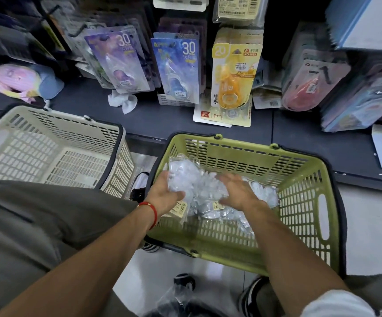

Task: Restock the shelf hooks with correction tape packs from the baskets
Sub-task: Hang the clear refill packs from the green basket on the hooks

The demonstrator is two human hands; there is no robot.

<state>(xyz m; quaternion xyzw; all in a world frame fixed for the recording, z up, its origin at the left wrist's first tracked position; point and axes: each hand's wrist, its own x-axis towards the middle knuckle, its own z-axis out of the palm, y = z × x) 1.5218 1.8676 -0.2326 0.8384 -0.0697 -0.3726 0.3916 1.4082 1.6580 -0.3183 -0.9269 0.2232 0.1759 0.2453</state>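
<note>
A green basket (304, 179) stands on the floor in front of me with a pile of clear correction tape packs (199, 186) in it. Both my hands reach into the basket. My left hand (166, 193), with a red string at the wrist, grips the left side of the pile, its thumb curled over the packs. My right hand (236, 191) lies on the right side of the pile with its fingers spread and blurred. Purple packs (121, 62), blue packs (176, 69) and yellow packs (233, 72) hang on the shelf hooks above the dark shelf.
A beige basket (55, 143) with nothing in it stands to the left, beside my knee. The dark shelf ledge (158, 117) holds a crumpled tissue (122, 101), loose packs (222, 115) and a pink-and-blue plush (27, 81). A plastic bag (176, 300) lies near my shoes.
</note>
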